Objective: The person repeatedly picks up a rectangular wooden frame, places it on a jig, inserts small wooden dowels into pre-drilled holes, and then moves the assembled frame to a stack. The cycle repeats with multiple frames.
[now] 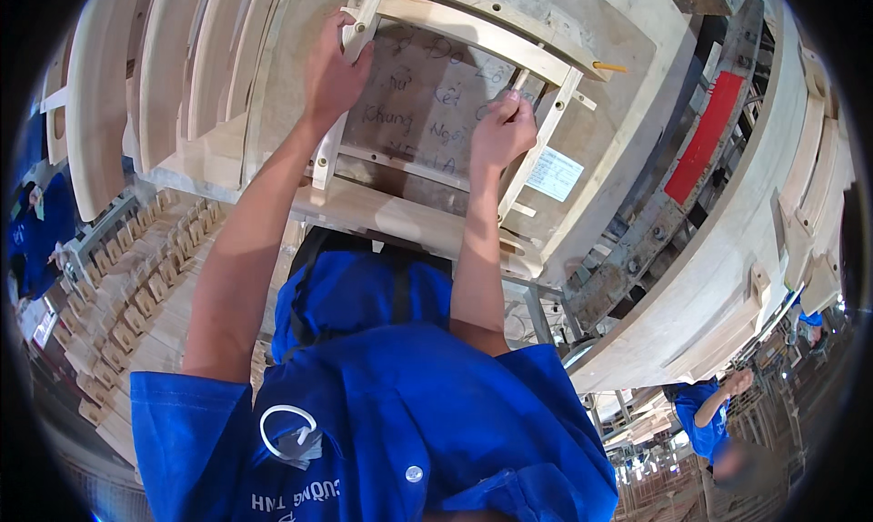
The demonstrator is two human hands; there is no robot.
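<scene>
Pale wooden frame [455, 95] gripped at left rail by left hand [333, 72]; right hand [500, 131] clenched on right rail. Frame best kept flat on workbench [382, 215], pressure applied evenly.

Frame [455, 95]: pale unfinished wood, rectangular with crossbars, lying flat on the desk [627, 204].
Grip: both side rails being held.
</scene>
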